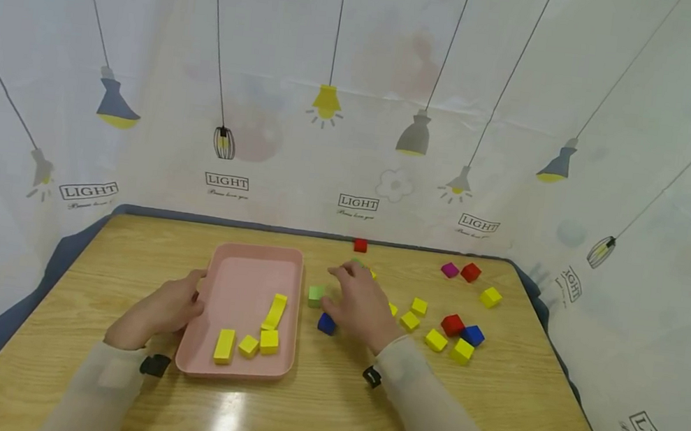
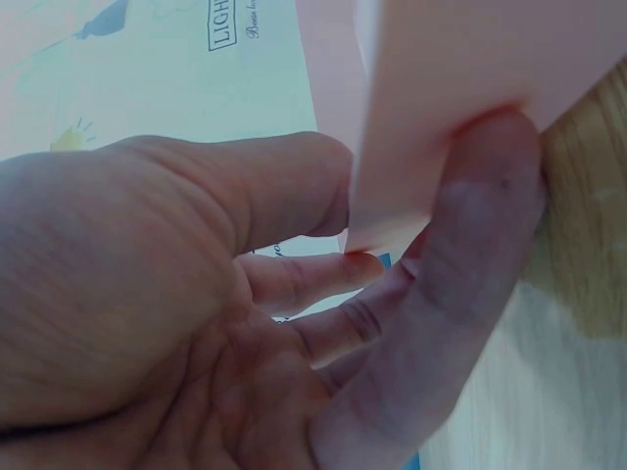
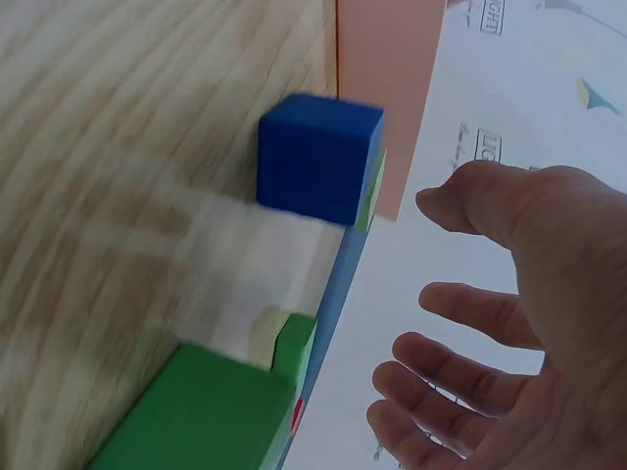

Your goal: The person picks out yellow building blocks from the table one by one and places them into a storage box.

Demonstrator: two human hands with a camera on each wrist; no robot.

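Observation:
My left hand holds the left side of a pink tray. In the left wrist view a finger presses the wall of the tray from outside, with the thumb at its edge. Yellow blocks lie inside, near the tray's front. To the right of the tray, my right hand hovers over the table with parted fingers and nothing in them. Close by it are a light green cube and a blue cube. A green block shows low in the right wrist view.
Several yellow cubes are scattered on the wooden table at right, beside a red cube and another blue cube. Farther back lie a magenta cube and a red cube. A printed curtain encloses the table.

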